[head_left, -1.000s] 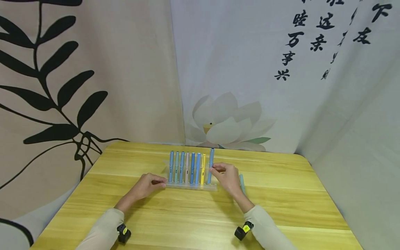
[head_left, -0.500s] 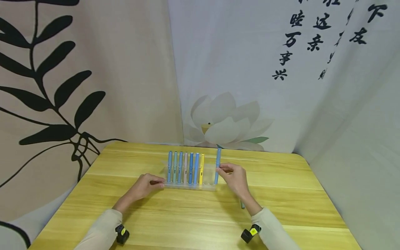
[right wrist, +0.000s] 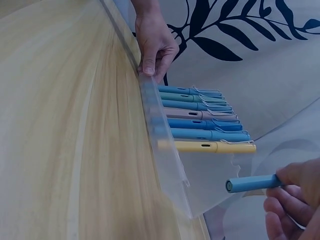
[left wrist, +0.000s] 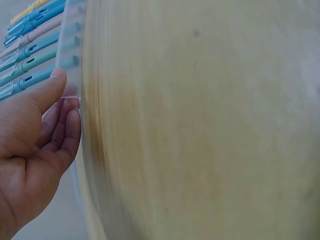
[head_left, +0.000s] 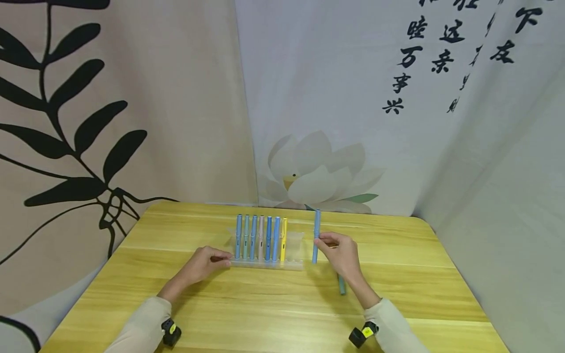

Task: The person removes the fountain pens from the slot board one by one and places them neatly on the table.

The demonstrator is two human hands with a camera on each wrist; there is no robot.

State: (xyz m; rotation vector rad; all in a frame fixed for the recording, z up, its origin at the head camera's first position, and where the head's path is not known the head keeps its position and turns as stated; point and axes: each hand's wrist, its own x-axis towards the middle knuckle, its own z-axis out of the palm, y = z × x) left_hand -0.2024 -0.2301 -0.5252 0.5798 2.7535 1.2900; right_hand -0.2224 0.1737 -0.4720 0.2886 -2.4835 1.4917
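Observation:
A clear plastic pen stand (head_left: 267,265) holds a row of several capped pens in blue, green, pinkish and yellow; the yellow pen (head_left: 284,240) is the rightmost in it. My left hand (head_left: 207,263) pinches the stand's left end, thumb on the front strip as the left wrist view shows. To the right of the stand, my right hand (head_left: 342,252) holds a light blue pen (right wrist: 252,183) between thumb and fingers, nearly upright and apart from the stand. Under my right forearm lies a green pen (head_left: 342,285), partly hidden.
The wooden table (head_left: 247,314) carries the stand near its far side. Behind it hangs a fabric backdrop (head_left: 185,98) with printed leaves, a lotus and characters. The stand's right part (head_left: 295,247) has no pens.
My right hand has moved the light blue pen from the stand's right end out to the right, clear of it. My left hand stays at the stand's left end.

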